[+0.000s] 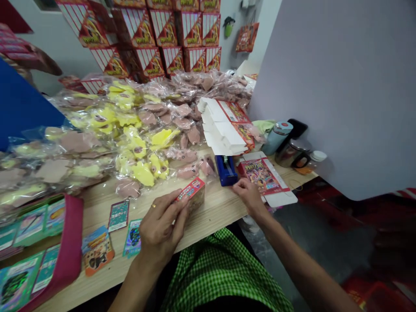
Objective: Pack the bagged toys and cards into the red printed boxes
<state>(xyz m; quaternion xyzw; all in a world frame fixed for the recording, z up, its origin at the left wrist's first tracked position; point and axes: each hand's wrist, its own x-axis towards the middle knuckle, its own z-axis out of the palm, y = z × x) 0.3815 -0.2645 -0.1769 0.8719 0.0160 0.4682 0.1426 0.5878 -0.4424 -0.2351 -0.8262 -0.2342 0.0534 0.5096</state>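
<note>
My left hand, with a ring on one finger, is closed around a small red printed box standing on the wooden table. My right hand is at the front end of a blue tape dispenser. Its fingers are curled and pinched together; whatever is between them is too small to make out. Right beside that hand lies a flattened red carton. Behind the dispenser are unfolded white and red cartons. Bagged pinkish pieces lie just beyond the small box.
Piled bagged yellow pieces cover the back left. A pink bin holds cards; loose cards lie beside it. A blue bottle and a metal mug stand right. Stacked display boxes line the wall.
</note>
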